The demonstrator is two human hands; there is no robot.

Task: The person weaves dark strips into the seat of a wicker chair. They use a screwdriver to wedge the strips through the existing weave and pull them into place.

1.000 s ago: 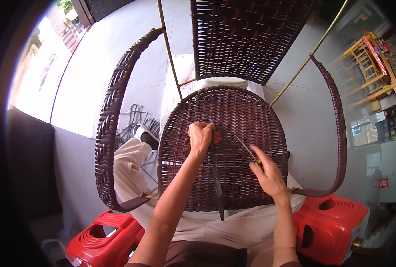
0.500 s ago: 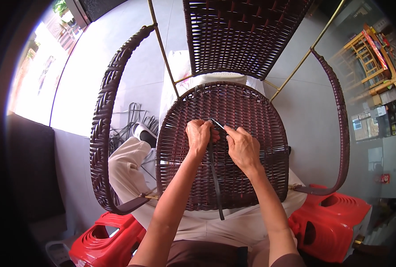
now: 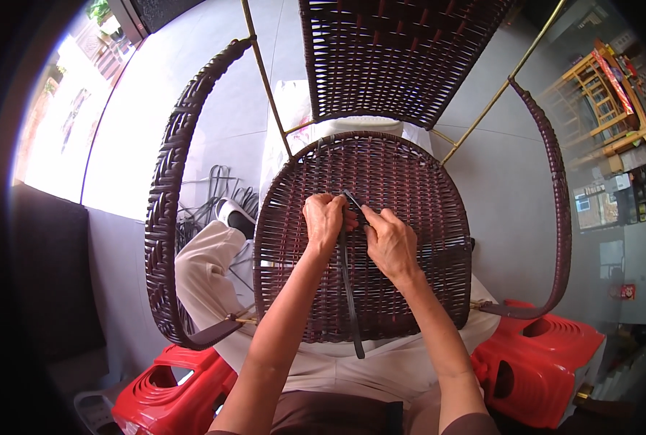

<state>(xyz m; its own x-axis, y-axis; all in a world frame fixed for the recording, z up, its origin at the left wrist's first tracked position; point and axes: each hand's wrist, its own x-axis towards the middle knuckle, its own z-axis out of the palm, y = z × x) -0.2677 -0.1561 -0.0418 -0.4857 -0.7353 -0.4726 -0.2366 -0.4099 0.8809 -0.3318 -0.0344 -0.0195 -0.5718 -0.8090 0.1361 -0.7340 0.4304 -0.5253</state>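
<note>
Both hands pinching a dark weaving strip (image 3: 349, 290), left hand (image 3: 324, 221) and right hand (image 3: 390, 241) touching mid woven chair seat (image 3: 417, 181), strip trailing past seat's front edge, red plastic stools (image 3: 537, 366) below.

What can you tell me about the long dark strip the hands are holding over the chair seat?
The strip is a thin, flat, dark brown band, like the plastic wicker woven into the chair seat. Its upper end is pinched between the left hand and right hand near the seat's middle. From there it runs straight down across the weave, toward the person. Its loose lower end lies past the seat's front edge, over the pale trousers.
</note>
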